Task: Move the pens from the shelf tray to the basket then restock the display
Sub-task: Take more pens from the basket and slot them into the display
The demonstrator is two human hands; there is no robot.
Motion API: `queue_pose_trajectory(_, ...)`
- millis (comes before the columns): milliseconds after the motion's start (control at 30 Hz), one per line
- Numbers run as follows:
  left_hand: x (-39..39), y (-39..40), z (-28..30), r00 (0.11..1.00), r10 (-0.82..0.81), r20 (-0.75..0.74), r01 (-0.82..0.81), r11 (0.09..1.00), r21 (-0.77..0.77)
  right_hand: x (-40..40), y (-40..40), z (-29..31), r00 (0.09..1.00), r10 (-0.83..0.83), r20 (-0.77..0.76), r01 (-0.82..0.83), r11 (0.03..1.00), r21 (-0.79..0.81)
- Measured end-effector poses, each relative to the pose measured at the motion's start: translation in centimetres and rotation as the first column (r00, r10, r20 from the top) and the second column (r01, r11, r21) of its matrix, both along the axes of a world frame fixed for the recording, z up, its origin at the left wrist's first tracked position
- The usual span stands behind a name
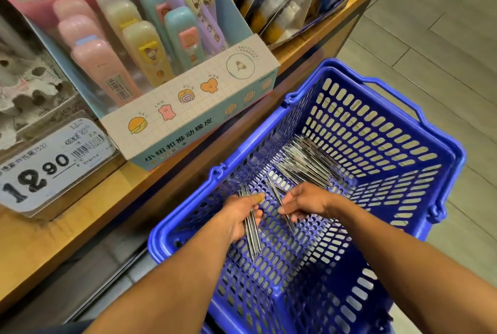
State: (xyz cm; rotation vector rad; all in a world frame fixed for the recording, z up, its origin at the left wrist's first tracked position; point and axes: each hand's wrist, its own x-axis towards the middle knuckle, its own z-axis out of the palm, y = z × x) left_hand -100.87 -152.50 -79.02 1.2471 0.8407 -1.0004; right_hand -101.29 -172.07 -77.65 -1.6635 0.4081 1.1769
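Blue basket (419,129), both hands inside.
My left hand (243,215) grips a pen bundle (252,236); my right hand (304,202) pinches one pen (274,191). More pens (306,161) lie on the basket floor.

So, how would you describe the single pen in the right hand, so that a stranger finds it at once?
Look inside the blue perforated plastic basket standing below the wooden shelf. Near its left wall two hands meet; the right hand pinches one thin silvery pen, slanting up to the left. Unlike the bundle of pens in the left hand, it is alone.
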Motion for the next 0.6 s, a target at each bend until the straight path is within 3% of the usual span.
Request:
queue_pose_trajectory(133,0.0,-0.3,0.6,1.0,0.012,0.011,-0.011,0.999,-0.05,-0.7,2.2,0.9,0.997,-0.006,-0.077,0.02,0.982,0.187)
queue_pose_trajectory(233,0.1,-0.2,0.7,0.999,0.041,0.002,-0.041,0.996,-0.083,-0.9,3.8,0.5,0.996,-0.012,-0.085,0.029,0.979,0.201)
queue_pose_trajectory(400,-0.3,0.1,0.3,0.999,-0.019,0.044,0.015,0.995,0.095,0.2,3.7,-0.4,0.989,0.068,-0.135,-0.041,0.98,0.195)
queue_pose_trajectory(467,-0.5,0.2,-0.1,0.999,-0.023,0.044,0.019,0.994,0.105,0.7,3.1,-1.8,0.996,-0.074,-0.043,0.077,0.995,0.061)
queue_pose_trajectory(500,-0.6,0.3,-0.2,0.999,-0.026,0.032,0.022,0.995,0.101,0.7,2.8,-2.9,0.988,-0.129,0.084,0.137,0.985,-0.103)
queue_pose_trajectory(533,-0.6,0.3,-0.2,0.999,-0.026,0.023,0.024,0.995,0.101,0.7,2.4,-4.0,0.969,-0.089,0.232,0.164,0.93,-0.329)
queue_pose_trajectory(567,-0.6,0.3,-0.2,1.0,-0.023,0.016,0.021,0.995,0.098,0.6,1.9,-4.8,0.946,0.056,0.32,0.134,0.829,-0.543)
queue_pose_trajectory(600,-0.6,0.3,-0.2,1.0,-0.013,0.01,0.012,0.996,0.091,0.3,1.5,-5.4,0.926,0.214,0.31,0.058,0.731,-0.679)
